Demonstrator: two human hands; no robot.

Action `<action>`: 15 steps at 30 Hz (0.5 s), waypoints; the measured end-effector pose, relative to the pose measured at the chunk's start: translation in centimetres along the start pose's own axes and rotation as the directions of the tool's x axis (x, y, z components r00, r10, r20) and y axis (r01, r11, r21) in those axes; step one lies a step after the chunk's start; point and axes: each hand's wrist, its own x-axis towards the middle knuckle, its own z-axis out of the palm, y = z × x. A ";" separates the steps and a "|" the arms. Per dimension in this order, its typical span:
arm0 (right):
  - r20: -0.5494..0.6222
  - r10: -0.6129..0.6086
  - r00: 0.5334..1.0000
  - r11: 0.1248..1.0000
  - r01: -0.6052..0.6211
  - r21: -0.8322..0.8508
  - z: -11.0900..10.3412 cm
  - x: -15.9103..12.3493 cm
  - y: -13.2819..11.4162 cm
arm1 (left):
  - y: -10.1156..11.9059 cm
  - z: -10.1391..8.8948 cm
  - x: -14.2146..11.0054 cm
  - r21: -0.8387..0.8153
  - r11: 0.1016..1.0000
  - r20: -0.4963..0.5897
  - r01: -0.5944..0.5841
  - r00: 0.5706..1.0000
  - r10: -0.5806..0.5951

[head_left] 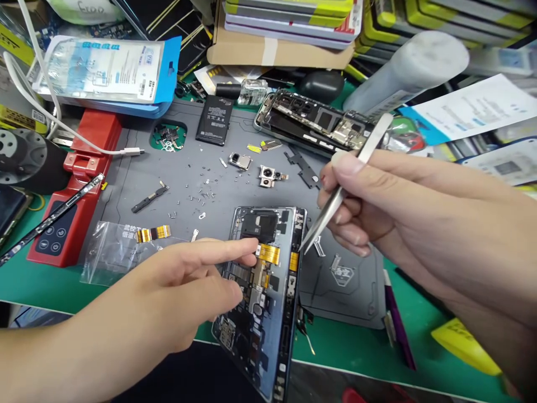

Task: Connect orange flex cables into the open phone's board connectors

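An opened phone [262, 296] is held tilted over the near edge of the mat [201, 184], its bare circuitry facing up and its lower end out past the table edge. It is gripped by the left hand [180, 296]: the thumb is pressed against the left edge of the frame, while the forefinger is stretched across the board, its tip resting just beside an orange flex cable [268, 253]. The other fingers are curled beneath and cannot be seen. Tweezers [344, 187] are pinched between thumb and fingers of the right hand [377, 207], with the points brought down to the right edge of the phone, near the flex cable; whether anything is caught between the points cannot be told. To the left, a clear bag [113, 252] holding another flex strip is laid on the mat. Farther out, small screws [201, 196] are scattered over the mat, with two camera modules [268, 174] just beyond them and a black battery [218, 118] behind those. A second opened phone [310, 120] is set at the far right of the mat. A red device [79, 190] is placed at the left edge, with a white cable [126, 151] ending beside it. Packets and boxes [285, 28] are stacked at the back.
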 end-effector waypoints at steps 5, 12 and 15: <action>-0.003 0.037 0.999 0.999 -0.037 -0.038 0.1 0.0 0.1 | -0.7 -0.1 0.0 0.004 1.000 -0.026 -0.028 0.999 0.028; 0.016 0.077 0.997 0.996 -0.077 -0.044 -0.1 -0.1 0.0 | -0.5 0.1 0.1 -0.019 0.999 -0.010 -0.049 0.999 0.049; 0.031 0.086 0.996 0.996 -0.085 -0.037 -0.1 -0.1 0.0 | -0.6 0.0 -0.1 -0.037 0.997 0.010 -0.070 0.997 0.070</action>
